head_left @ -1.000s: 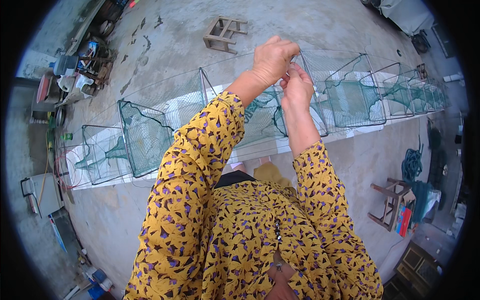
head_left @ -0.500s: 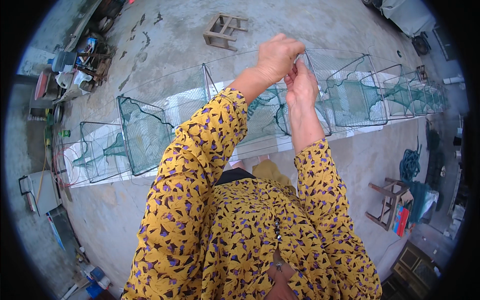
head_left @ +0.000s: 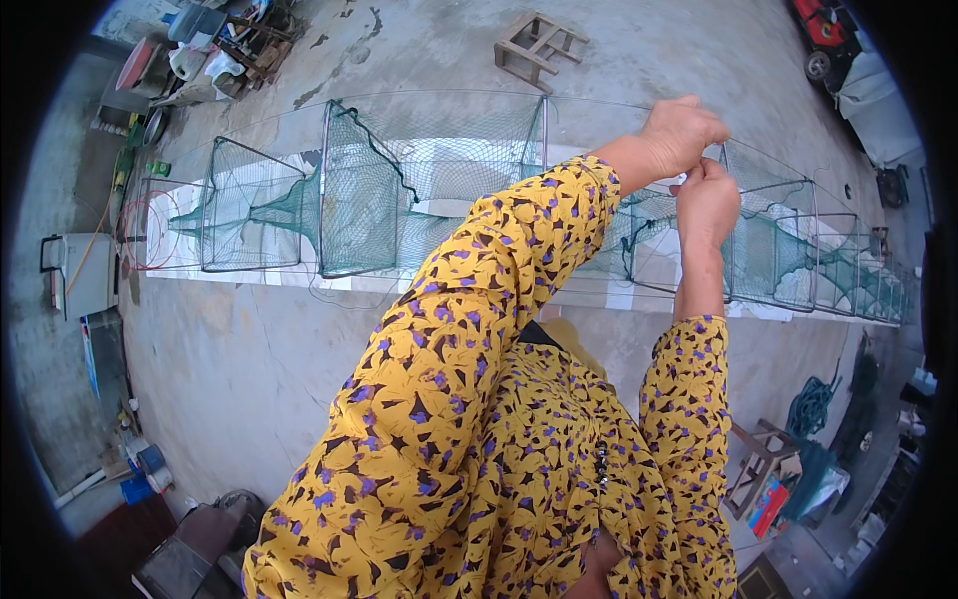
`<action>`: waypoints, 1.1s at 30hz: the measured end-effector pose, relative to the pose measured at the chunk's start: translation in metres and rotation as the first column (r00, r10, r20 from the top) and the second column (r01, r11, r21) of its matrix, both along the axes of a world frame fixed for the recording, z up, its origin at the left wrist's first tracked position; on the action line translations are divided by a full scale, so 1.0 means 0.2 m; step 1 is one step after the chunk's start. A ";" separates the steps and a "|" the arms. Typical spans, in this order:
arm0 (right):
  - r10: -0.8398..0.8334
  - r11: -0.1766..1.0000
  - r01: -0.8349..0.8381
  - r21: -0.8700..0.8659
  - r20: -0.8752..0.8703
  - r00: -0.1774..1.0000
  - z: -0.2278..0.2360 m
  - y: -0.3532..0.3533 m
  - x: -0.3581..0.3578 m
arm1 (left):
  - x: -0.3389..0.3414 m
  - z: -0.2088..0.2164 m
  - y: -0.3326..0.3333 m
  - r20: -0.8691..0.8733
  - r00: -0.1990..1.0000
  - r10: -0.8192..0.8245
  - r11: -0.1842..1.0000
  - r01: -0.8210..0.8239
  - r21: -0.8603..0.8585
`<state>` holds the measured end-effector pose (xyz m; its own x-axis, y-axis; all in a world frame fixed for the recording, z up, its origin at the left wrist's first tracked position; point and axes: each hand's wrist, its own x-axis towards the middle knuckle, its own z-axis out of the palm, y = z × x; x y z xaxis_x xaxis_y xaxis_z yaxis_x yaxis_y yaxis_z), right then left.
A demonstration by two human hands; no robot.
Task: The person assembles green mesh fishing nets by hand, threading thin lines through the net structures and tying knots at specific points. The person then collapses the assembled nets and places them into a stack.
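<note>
A long folding fish trap (head_left: 439, 135) of green mesh on dark rectangular frames stretches across the view. At the top corner of one frame (head_left: 726, 165), right of the middle, my two hands meet. My left hand (head_left: 684, 133) is closed, its bent fingers pointing right over the upper cord. Just beneath it, my right hand (head_left: 709, 205) is closed too, its thumb and fingers pinched together by the frame's top. Whatever sits between the fingertips is too small to make out. My left sleeve covers part of the mesh.
White sheeting (head_left: 180, 250) lies beneath the trap. A small wooden stool (head_left: 539, 48) stands beyond it. Another stool (head_left: 763, 464), coiled green rope (head_left: 813, 404) and a red-blue box (head_left: 766, 507) are at the lower right. A white box (head_left: 85, 275) stands far left.
The view has shifted, so the trap and stool appear farther right. My hands are still at the same frame corner. My right hand's fingers have curled in from a more open, upright pose.
</note>
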<state>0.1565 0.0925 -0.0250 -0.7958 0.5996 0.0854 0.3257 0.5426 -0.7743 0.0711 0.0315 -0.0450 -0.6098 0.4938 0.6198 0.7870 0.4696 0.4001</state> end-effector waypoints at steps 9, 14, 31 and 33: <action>0.163 0.782 -0.253 0.570 0.206 0.965 0.31 0.26 -0.13 | -0.05 -0.03 0.13 0.120 0.992 0.045 0.999 -0.047 0.017; 0.222 0.962 -0.223 -0.155 -0.021 0.975 0.14 0.63 -0.41 | -0.09 0.01 0.26 0.276 0.955 0.106 0.993 -0.116 0.022; 0.081 0.725 -0.239 -0.646 -0.264 0.961 0.04 0.73 -0.40 | 0.13 0.02 0.33 0.442 0.894 0.079 0.986 -0.135 0.096; 0.210 0.732 -0.376 -0.568 -0.337 0.918 0.12 0.71 -0.35 | 0.10 0.05 0.37 0.475 0.876 0.088 0.991 -0.125 0.046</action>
<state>0.0862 0.2347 -0.0016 -0.9450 0.3269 -0.0082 -0.0040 -0.0367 -0.9993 0.0906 0.1047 -0.0355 -0.8849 0.3739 0.2777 0.4436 0.4950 0.7471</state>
